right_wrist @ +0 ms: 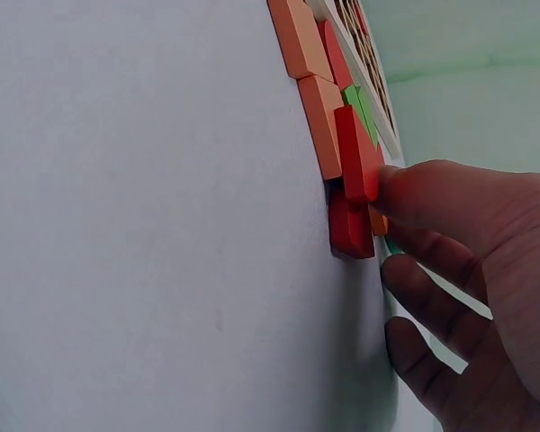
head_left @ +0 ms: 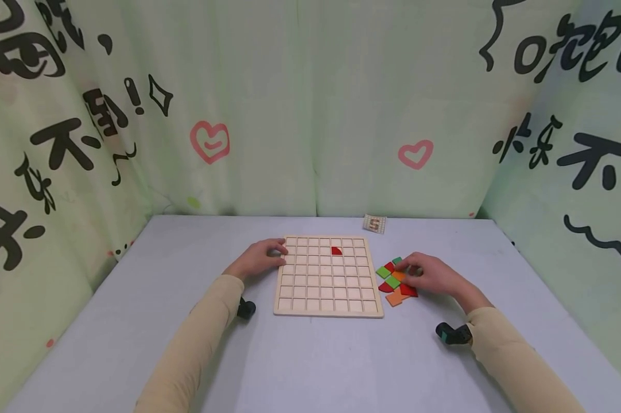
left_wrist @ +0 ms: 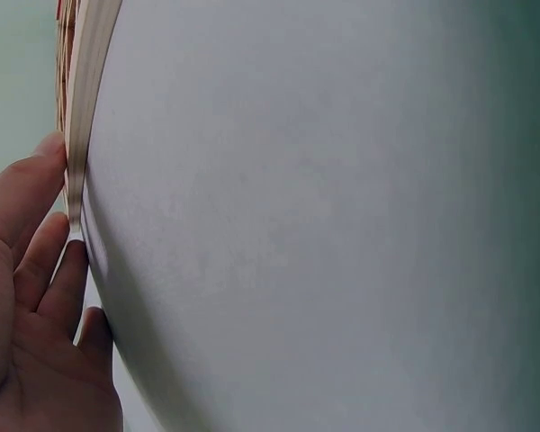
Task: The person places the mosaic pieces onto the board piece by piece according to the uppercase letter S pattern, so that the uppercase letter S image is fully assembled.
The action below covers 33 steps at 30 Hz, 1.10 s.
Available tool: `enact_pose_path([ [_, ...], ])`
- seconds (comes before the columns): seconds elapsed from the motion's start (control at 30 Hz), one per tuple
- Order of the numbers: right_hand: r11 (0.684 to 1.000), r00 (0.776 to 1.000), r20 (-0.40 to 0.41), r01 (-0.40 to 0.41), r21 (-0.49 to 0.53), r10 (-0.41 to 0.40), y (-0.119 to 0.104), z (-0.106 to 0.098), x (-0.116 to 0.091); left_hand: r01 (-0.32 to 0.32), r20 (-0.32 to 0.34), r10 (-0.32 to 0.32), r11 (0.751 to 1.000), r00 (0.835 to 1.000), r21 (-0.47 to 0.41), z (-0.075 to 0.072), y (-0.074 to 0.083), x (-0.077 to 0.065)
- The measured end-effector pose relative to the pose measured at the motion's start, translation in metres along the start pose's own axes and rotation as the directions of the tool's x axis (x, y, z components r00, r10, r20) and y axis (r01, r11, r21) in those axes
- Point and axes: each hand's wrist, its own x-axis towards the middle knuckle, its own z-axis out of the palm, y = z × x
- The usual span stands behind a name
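A square wooden grid board [head_left: 328, 314] lies flat on the table, with a red piece with a curved edge [head_left: 336, 250] in one of its upper cells. My left hand [head_left: 261, 257] rests at the board's left edge; in the left wrist view its thumb touches the rim and its fingers extend alongside. Right of the board, my right hand [head_left: 430, 273] is over a small pile of red, green and orange pieces. Seen from the right wrist, the thumb meets a red block [right_wrist: 355, 157] on top of the pile, and the other fingers are spread loosely behind.
A small patterned card [head_left: 375, 223] lies at the table's back edge, behind the board. Printed curtains [head_left: 310, 115] enclose the white table [head_left: 310, 361] at the back and sides. An orange piece [head_left: 395, 298] lies at the near end of the pile.
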Motion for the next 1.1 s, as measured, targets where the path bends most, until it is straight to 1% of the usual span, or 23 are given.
enact_pose_path([
  [0.2, 1.0, 1.0, 0.001, -0.024, 0.008, 0.024, -0.001, 0.0, 0.0, -0.015, -0.004, 0.015, 1.0, 1.0, -0.004, 0.001, -0.001, -0.001],
  [0.4, 0.999, 0.999, -0.011, -0.039, -0.036, 0.039, -0.001, -0.002, 0.001, -0.014, -0.005, 0.014, 1.0, 1.0, -0.003, 0.0, 0.0, 0.0],
  [0.53, 0.996, 0.998, -0.041, -0.054, -0.071, 0.051, 0.002, -0.003, 0.002, -0.008, -0.005, 0.008, 1.0, 1.0, -0.005, -0.001, 0.001, 0.0],
  [0.73, 0.991, 0.992, -0.093, -0.097, -0.092, 0.089, 0.008, 0.0, 0.002, -0.02, -0.004, 0.02, 1.0, 1.0, -0.003, -0.001, -0.001, -0.001],
  [0.93, 0.992, 0.991, -0.113, -0.078, -0.096, 0.067, 0.01, 0.0, -0.002, -0.039, -0.001, 0.039, 0.999, 0.999, 0.005, -0.002, 0.0, -0.002],
  [1.0, 0.993, 0.99, -0.13, -0.07, -0.095, 0.057, 0.011, -0.001, -0.001, -0.029, 0.002, 0.029, 1.0, 1.0, 0.003, -0.002, 0.0, -0.001],
  [1.1, 0.993, 0.988, -0.142, -0.076, -0.085, 0.063, 0.013, -0.001, -0.001, -0.013, 0.003, 0.013, 1.0, 1.0, -0.001, -0.001, 0.0, 0.0],
])
